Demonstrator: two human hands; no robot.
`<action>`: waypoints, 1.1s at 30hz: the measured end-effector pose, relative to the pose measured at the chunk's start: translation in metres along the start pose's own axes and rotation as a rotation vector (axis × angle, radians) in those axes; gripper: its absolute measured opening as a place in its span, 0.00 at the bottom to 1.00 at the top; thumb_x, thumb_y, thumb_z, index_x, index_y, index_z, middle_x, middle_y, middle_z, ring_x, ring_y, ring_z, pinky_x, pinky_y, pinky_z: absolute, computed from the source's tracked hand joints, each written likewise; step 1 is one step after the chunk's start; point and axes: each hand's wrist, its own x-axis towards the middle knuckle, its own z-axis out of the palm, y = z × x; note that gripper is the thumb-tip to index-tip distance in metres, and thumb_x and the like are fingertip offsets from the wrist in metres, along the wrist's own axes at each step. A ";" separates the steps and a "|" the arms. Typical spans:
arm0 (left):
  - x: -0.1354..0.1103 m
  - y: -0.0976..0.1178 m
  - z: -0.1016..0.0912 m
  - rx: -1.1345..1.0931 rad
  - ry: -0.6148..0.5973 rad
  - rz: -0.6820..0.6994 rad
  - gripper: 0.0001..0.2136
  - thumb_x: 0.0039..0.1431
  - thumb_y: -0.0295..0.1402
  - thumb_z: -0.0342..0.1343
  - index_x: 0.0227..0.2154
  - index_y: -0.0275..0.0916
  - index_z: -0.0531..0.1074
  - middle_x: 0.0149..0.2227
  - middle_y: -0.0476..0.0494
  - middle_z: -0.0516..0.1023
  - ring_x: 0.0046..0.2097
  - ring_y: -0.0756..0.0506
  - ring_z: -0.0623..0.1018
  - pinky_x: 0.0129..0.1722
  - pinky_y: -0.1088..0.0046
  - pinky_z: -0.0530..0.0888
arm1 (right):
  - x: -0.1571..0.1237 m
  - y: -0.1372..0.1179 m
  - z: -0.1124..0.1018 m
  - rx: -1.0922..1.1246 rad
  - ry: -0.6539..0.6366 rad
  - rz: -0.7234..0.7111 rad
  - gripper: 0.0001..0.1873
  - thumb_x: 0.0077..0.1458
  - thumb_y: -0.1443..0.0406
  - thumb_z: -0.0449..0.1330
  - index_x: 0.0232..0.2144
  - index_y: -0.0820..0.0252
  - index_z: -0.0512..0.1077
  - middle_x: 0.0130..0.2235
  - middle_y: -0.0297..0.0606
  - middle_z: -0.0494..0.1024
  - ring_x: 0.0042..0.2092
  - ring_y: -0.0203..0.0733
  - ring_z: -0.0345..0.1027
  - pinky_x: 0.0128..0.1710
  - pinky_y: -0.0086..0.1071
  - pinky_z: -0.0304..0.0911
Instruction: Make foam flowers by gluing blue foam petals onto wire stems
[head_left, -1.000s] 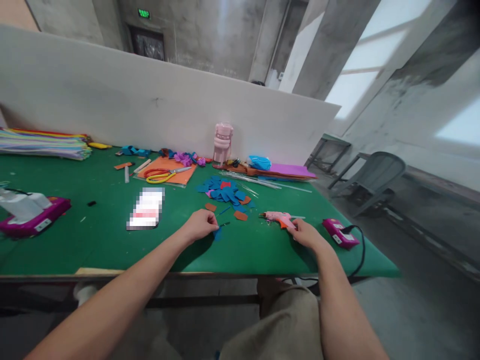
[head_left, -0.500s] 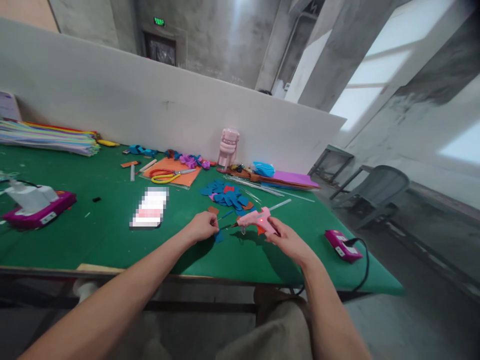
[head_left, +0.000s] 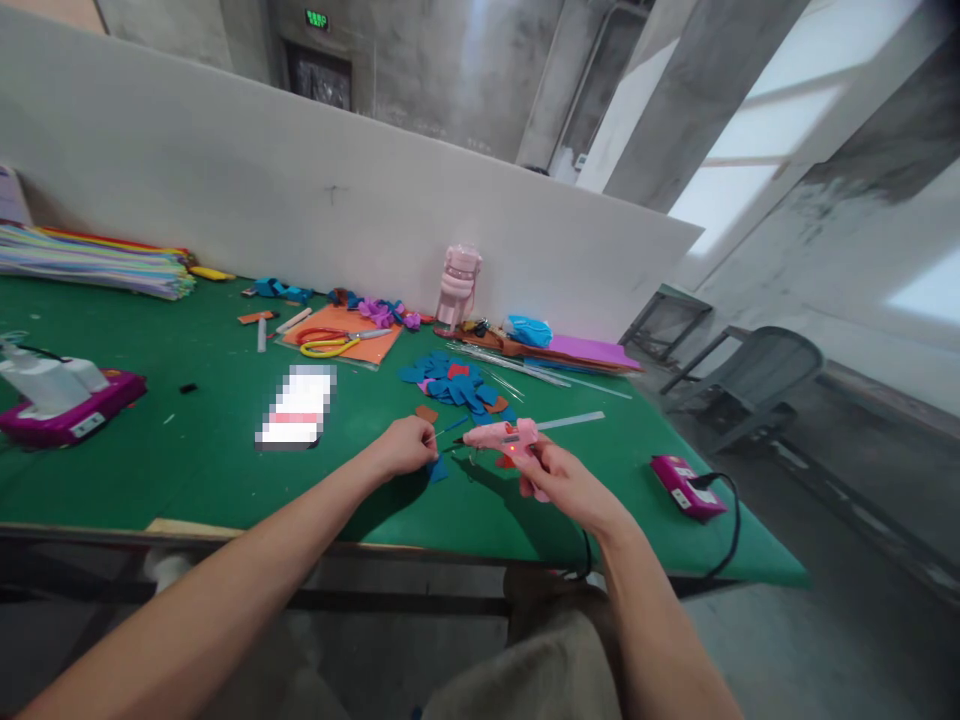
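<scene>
My left hand (head_left: pixel 409 446) is closed in a pinch on a thin stick with a narrow blue end (head_left: pixel 454 425) pointing right. Just under its fingertips a blue felt-like piece (head_left: pixel 437 469) lies on the table, and a brown piece (head_left: pixel 427 413) sits behind the hand. My right hand (head_left: pixel 564 482) is wrapped around the handle of a pink hot glue gun (head_left: pixel 495 436) with a red light on. Its dark nozzle faces left, close to the stick; whether they touch I cannot tell. A clear glue stick (head_left: pixel 574 420) sticks out of the gun's back.
Beyond the hands is a heap of blue pieces (head_left: pixel 450 385). Yellow-and-red-handled scissors (head_left: pixel 330 345) rest on an orange sheet (head_left: pixel 379 347). A blurred-out phone-like object (head_left: pixel 300 405) lies left. Purple power strips (head_left: pixel 686 490) stand at both sides, and a pink bottle (head_left: pixel 459 285) at the back.
The glue gun has been tipped more level, its nozzle a little higher and further left. My right hand has shifted lower on the handle. My left hand has stayed almost in place.
</scene>
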 end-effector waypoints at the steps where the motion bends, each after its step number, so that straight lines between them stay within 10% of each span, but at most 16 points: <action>1: 0.000 0.000 0.000 0.009 0.002 0.001 0.02 0.42 0.26 0.54 0.18 0.36 0.69 0.21 0.51 0.71 0.27 0.51 0.70 0.25 0.79 0.61 | -0.001 -0.001 0.001 -0.006 -0.007 -0.008 0.27 0.54 0.50 0.49 0.48 0.62 0.63 0.26 0.34 0.70 0.26 0.33 0.62 0.23 0.25 0.56; 33: 0.000 0.002 -0.001 0.068 -0.012 0.031 0.03 0.41 0.23 0.53 0.18 0.37 0.68 0.21 0.51 0.71 0.27 0.51 0.69 0.24 0.79 0.60 | -0.002 -0.012 0.016 -0.132 -0.096 -0.133 0.26 0.57 0.56 0.47 0.57 0.58 0.55 0.38 0.39 0.73 0.32 0.38 0.67 0.33 0.31 0.62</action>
